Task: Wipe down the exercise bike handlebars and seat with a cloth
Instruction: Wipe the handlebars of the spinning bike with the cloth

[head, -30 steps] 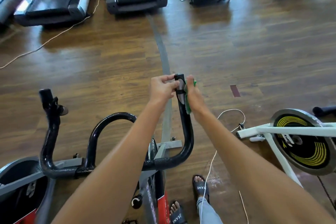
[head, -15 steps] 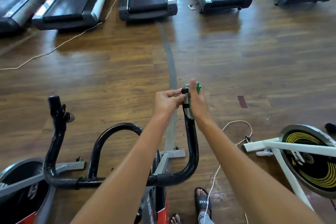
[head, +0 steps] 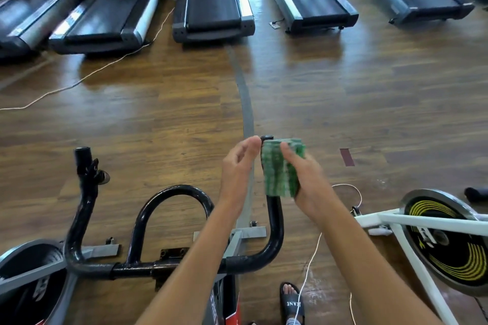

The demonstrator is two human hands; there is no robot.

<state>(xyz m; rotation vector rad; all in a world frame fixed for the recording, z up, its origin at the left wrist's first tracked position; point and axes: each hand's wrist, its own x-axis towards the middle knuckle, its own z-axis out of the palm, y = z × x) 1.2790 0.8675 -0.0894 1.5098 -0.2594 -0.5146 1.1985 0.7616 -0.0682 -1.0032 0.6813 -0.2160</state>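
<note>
The black handlebars of the exercise bike curve up below me, with the right grip end just showing between my hands. My right hand holds a folded green cloth wrapped against that right upright, thumb over the cloth. My left hand hovers beside the grip with fingers loosely curled, its fingertips near the bar's tip; I cannot tell if it touches. The left grip stands free. The seat is out of view.
Several treadmills line the far side of the wooden floor. A white bike with a black-and-yellow flywheel stands at the right. White cables trail on the floor near my sandalled foot. Another flywheel sits at lower left.
My left hand has let go of the right grip and opened beside it. The right hand has turned so the green cloth now faces me. The camera has tilted up.
</note>
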